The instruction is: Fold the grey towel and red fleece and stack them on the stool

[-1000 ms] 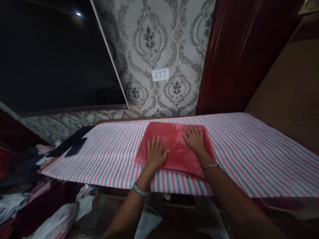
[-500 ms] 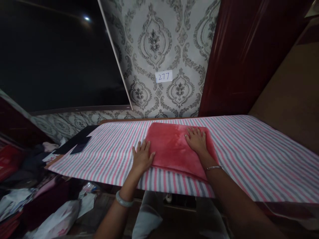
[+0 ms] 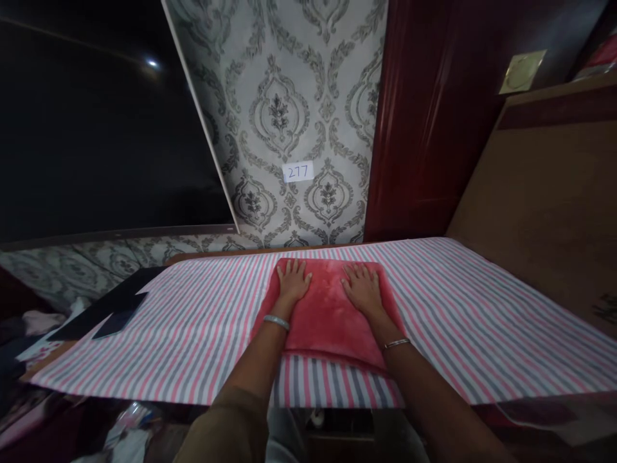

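Note:
A folded piece of plush red fabric (image 3: 328,325) lies flat on a striped cloth (image 3: 207,321) that covers the table. My left hand (image 3: 293,281) rests palm down on the fabric's far left part, fingers spread. On its far right part my right hand (image 3: 362,287) also lies flat, with the fingers apart. Neither hand grips anything. The fabric's layered fold edge shows along the side nearest me.
A dark phone (image 3: 118,321) lies at the table's left end beside a black flat item (image 3: 108,299). Behind the table stand a large screen (image 3: 106,128) and a patterned wall with a "277" label (image 3: 297,172). A cardboard box (image 3: 544,193) is at the right.
My left hand has moved from the fabric's near left edge to its far left part. My right hand stays on the far right part. The camera view has shifted.

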A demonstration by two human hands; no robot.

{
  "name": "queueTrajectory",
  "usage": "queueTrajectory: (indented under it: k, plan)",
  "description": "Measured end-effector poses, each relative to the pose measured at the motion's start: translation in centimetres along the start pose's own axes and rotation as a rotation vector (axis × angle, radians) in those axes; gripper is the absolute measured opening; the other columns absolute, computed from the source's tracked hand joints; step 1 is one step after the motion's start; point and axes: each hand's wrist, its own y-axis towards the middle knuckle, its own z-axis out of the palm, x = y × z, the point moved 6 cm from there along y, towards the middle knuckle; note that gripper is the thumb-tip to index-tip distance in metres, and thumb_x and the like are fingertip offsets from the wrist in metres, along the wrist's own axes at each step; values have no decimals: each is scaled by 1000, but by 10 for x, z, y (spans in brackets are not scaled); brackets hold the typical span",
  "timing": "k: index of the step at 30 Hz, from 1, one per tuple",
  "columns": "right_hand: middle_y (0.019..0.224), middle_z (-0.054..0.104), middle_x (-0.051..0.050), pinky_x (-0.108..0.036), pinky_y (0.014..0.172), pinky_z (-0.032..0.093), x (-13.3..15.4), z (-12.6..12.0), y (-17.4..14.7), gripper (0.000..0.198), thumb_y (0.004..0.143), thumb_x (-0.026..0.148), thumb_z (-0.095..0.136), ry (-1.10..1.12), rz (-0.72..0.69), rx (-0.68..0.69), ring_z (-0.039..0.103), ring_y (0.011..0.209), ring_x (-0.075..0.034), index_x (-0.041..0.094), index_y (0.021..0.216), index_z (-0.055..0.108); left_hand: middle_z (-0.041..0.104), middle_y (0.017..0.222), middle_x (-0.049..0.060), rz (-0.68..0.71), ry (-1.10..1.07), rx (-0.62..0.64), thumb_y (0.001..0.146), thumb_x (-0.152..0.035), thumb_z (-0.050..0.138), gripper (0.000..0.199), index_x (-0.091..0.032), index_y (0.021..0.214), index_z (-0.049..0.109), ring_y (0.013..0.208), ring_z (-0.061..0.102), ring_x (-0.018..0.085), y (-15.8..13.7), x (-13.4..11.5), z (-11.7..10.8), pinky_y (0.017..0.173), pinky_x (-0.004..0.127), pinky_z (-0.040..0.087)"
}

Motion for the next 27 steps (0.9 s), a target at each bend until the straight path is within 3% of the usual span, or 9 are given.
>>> queueTrajectory:
  k: [6, 14, 16, 18, 20, 24, 27]
  plan:
    - [158, 40, -12, -55, 117, 19, -3, -3, 1, 55, 99, 39, 34, -9, 20, -8, 30, 146, -30, 18, 148, 46, 29, 163, 9, -7, -6, -36, 99, -45, 29, 60, -22, 154, 37, 152, 20, 31, -4, 5, 9, 121, 62, 7]
    - [161, 33, -16, -62, 114, 20, -37, -25, 9, 54, 99, 32, 32, -83, 188, 119, 26, 148, -32, 13, 149, 42, 32, 162, 10, -12, -33, -78, 99, -42, 29, 58, -21, 152, 39, 151, 22, 30, -1, 5, 9, 122, 61, 8]
    - [160, 33, -19, -62, 114, 20, -23, -37, 18, 53, 98, 26, 33, -71, 167, 145, 26, 148, -33, 11, 147, 44, 33, 161, 10, -13, -33, -93, 99, -40, 29, 57, -21, 152, 40, 151, 22, 30, -2, 5, 9, 122, 61, 9]
    - [158, 34, -22, -59, 115, 20, 8, -44, 28, 53, 98, 23, 31, -17, 64, 151, 26, 148, -34, 8, 148, 44, 34, 161, 10, -9, -29, -102, 99, -39, 30, 57, -21, 152, 40, 151, 23, 30, -3, 4, 7, 121, 61, 10]
    - [160, 35, -15, -51, 116, 24, 44, -43, 34, 53, 100, 24, 28, 30, -40, 158, 28, 148, -28, 15, 151, 41, 34, 160, 10, -3, -21, -104, 99, -38, 30, 56, -22, 152, 40, 151, 23, 30, -4, 4, 6, 122, 61, 11]
    - [161, 36, -3, -44, 117, 26, 94, -18, 30, 50, 103, 30, 28, 88, -164, 196, 31, 147, -21, 28, 149, 44, 33, 161, 7, 6, -7, -104, 99, -34, 31, 55, -24, 152, 39, 151, 24, 29, -3, 5, 5, 121, 60, 14]
    - [162, 33, -2, -47, 120, 18, 96, 1, 24, 51, 103, 35, 29, 100, -162, 193, 26, 150, -22, 28, 152, 40, 33, 161, 7, 7, 4, -108, 98, -33, 32, 55, -25, 152, 41, 150, 25, 29, 0, 7, 7, 121, 61, 15]
